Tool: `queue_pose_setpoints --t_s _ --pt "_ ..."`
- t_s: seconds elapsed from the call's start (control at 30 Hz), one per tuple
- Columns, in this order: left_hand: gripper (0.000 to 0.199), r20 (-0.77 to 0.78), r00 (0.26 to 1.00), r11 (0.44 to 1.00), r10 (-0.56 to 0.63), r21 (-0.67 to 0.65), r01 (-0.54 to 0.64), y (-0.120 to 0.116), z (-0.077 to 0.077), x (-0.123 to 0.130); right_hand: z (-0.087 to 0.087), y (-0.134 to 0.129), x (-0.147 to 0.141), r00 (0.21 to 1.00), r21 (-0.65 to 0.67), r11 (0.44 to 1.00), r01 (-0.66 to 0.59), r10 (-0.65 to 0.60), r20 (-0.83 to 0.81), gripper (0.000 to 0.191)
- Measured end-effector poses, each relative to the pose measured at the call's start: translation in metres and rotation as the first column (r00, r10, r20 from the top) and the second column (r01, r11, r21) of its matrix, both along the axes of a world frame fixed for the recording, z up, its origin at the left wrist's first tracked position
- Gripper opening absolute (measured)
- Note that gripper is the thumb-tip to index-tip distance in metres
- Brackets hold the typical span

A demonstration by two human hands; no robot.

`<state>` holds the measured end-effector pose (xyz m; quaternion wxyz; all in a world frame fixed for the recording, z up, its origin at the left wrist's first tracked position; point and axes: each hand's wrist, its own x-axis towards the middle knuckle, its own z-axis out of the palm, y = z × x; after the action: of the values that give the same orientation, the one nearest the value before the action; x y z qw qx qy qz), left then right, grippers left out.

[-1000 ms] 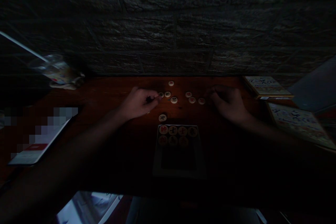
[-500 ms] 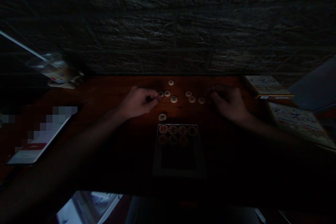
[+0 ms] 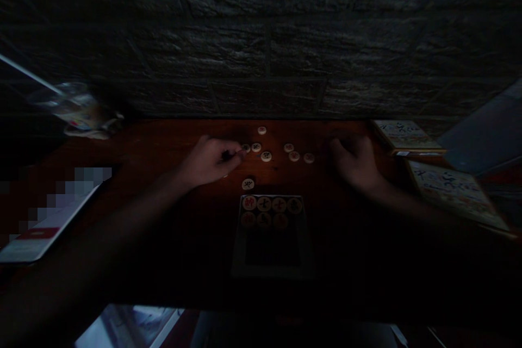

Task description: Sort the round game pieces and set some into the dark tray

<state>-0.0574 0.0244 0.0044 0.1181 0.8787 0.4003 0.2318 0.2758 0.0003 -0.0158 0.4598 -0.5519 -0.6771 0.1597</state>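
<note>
My left hand (image 3: 214, 160) is closed in a pinch above the wooden table, its fingertips right at a round Chinese chess piece (image 3: 246, 148) with a dark character. Whether they grip it I cannot tell. My right hand (image 3: 354, 160) is curled at the right, its fingers lost in shadow, beside a red-marked chess piece (image 3: 309, 158). Several other pieces lie between the hands, among them a dark-marked chess piece (image 3: 266, 156). Nearer me, another chess piece (image 3: 248, 184) lies just beyond an open tray (image 3: 238, 255), whose far part holds two rows of pieces.
Two flat printed boxes (image 3: 457, 193) lie at the right. A plastic cup (image 3: 79, 109) with a straw stands far left, and a tablet-like device (image 3: 41, 239) lies nearer on that side. A stone-block wall (image 3: 265, 49) rises behind the table.
The whole view has shifted slightly, moving everything a little to the left. My right hand has drawn its fingers in, a bit away from the red-marked piece. My left hand remains by the same piece.
</note>
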Motion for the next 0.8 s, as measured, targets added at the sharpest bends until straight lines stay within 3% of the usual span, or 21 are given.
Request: queue_pose_setpoints --t_s 0.17,0.8 --pt "0.026 -0.035 0.999 1.000 0.019 0.014 -0.019 -0.0007 0.0014 0.0001 -0.0031 0.0018 0.0026 0.997 -0.048 0.997 0.055 -0.057 -0.052 0.040" --pt "0.023 -0.009 1.000 1.000 0.007 -0.006 -0.008 -0.0004 0.0010 0.0000 -0.0006 0.0017 -0.0005 0.993 0.031 0.999 0.010 -0.013 0.116 0.022"
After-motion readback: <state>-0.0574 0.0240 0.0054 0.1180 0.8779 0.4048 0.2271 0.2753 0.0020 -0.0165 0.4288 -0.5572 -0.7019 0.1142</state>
